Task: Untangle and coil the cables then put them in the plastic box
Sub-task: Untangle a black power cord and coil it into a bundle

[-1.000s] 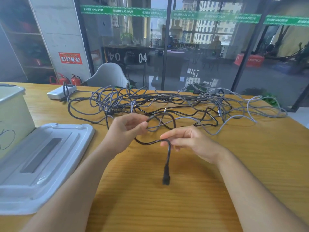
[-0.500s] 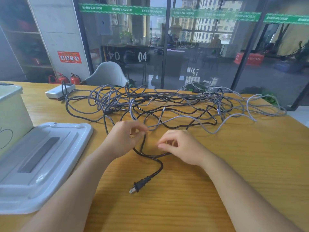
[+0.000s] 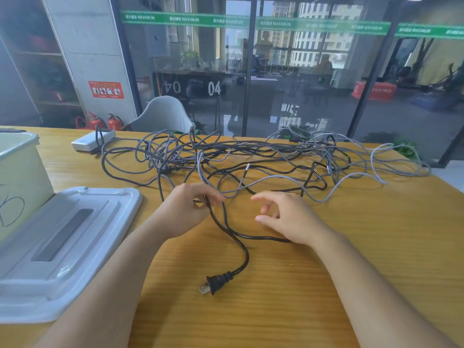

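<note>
Cables (image 3: 251, 159) are lying in one loose tangle across the far half of the wooden table (image 3: 376, 247), grey braided runs crossing black ones, sprawling from 10 o'clock round to 2 o'clock. Nothing is coiled yet; judging by this, the task is only beginning.

Black power cord (image 3: 241, 249) is trailing out of the heap toward the person, curving down at centre, its two-pin plug (image 3: 217, 283) resting flat on the wood at 6 o'clock, clear of the knot. A free end makes a sensible starting point for a coil.

Left hand (image 3: 185, 209) is gripping this cord, fingers curling round it where it is leaving the pile, likely anchoring it so slack can be drawn out. Right hand (image 3: 288, 217) is hovering just right of it, fingers loosely spread and holding nothing; a stretch of the black cord is passing under its wrist.

Plastic box (image 3: 17, 177) is standing at 9 o'clock, well apart from the tangle, with its lid (image 3: 75, 237) lying flat in front of it, leaving the box open to receive coils. A small white device (image 3: 88, 143) is sitting at 10 o'clock, a cable looping over it.
</note>
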A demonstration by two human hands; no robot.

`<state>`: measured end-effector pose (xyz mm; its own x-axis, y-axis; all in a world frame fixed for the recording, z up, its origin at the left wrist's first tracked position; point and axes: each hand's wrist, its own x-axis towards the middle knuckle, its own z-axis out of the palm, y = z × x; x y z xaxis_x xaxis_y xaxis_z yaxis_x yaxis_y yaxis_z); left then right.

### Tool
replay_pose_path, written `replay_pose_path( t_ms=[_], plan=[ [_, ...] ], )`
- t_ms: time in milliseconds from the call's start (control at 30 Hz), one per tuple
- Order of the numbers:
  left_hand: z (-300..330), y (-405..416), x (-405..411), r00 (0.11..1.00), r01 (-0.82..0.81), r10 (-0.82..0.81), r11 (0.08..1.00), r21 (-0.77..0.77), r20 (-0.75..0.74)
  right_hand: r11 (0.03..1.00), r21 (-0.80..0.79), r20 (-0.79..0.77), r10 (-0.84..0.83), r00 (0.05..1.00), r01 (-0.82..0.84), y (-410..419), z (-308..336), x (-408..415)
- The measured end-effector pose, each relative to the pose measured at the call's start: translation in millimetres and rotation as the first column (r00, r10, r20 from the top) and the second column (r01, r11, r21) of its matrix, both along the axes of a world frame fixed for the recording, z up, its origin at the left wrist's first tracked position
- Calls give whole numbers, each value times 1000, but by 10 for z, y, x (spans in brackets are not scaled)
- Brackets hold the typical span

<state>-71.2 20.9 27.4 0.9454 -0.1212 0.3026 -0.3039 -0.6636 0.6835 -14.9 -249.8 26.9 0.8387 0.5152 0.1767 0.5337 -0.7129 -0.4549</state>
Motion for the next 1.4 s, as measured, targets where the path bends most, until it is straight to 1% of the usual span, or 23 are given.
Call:
replay_pose_path(
  t_ms=[100, 167, 233, 333, 467, 533, 600, 700, 767, 800, 833, 867, 933, 967, 1000, 1033, 1067, 1133, 1200, 1333, 1400],
  plan=[
    [7, -21, 5, 999, 25, -22, 997, -75, 48, 965, 205, -28, 176, 984, -166, 72, -6, -35],
    [-7, -36, 22, 998, 2, 5, 993, -117, 58, 933, 271, -35, 256, 966, -238, 112, 7, -71],
    [-25, -40, 39, 998, -30, 38, 987, -156, 51, 911, 313, -30, 293, 956, -270, 141, 46, -111],
    [-46, -34, 59, 996, -68, 77, 983, -173, 45, 892, 343, -37, 327, 944, -296, 139, 117, -153],
    [-52, -15, 85, 986, -165, 166, 964, -207, -13, 894, 283, -94, 388, 917, -349, 130, 163, -192],
    [-44, -3, 103, 977, -210, 210, 950, -229, -23, 870, 293, -121, 445, 887, -397, 151, 163, -226],
    [-35, 3, 104, 975, -220, 220, 949, -225, -26, 858, 297, -123, 470, 874, -420, 182, 151, -240],
    [-47, 6, 101, 980, -201, 195, 961, -189, -46, 881, 304, -106, 409, 906, -362, 207, 134, -229],
    [-60, 8, 103, 983, -182, 177, 969, -165, -43, 878, 331, -13, 369, 929, -344, 193, 157, -221],
    [-66, 6, 105, 985, -173, 169, 973, -153, -36, 859, 371, 41, 365, 930, -353, 182, 176, -218],
    [-73, -3, 105, 987, -160, 157, 977, -139, -31, 824, 440, 75, 363, 929, -357, 171, 198, -220],
    [-81, -19, 102, 990, -143, 140, 982, -123, -30, 763, 537, 67, 386, 920, -360, 163, 218, -223],
    [-104, -76, 90, 995, -94, 92, 993, -78, -24, 590, 755, -21, 457, 889, -286, 158, 223, -211],
    [-118, -111, 83, 998, -62, 61, 997, -55, -22, 511, 830, -65, 485, 872, -223, 156, 205, -193],
    [-130, -145, 76, 999, -29, 28, 999, -41, -29, 457, 875, -101, 499, 861, -162, 162, 196, -183],
    [-135, -176, 68, 999, 3, -4, 1000, -31, -48, 438, 892, -135, 492, 860, -111, 173, 182, -176],
    [-135, -201, 58, 997, 32, -33, 999, -20, -69, 438, 897, -171, 478, 861, -65, 192, 175, -181],
    [-133, -234, 41, 994, 66, -66, 998, -5, -88, 474, 880, -236, 409, 882, 15, 221, 174, -186],
    [-120, -254, 20, 995, 63, -64, 998, -12, -75, 519, 854, -243, 317, 917, 48, 245, 168, -178],
    [-14, -305, -60, 997, 74, -74, 993, -91, 9, 545, 833, -218, 159, 963, 98, 269, 130, -152],
    [23, -348, -92, 993, 93, -87, 993, -77, 77, 544, 824, -222, 49, 974, 160, 294, 107, -149]
  ],
)
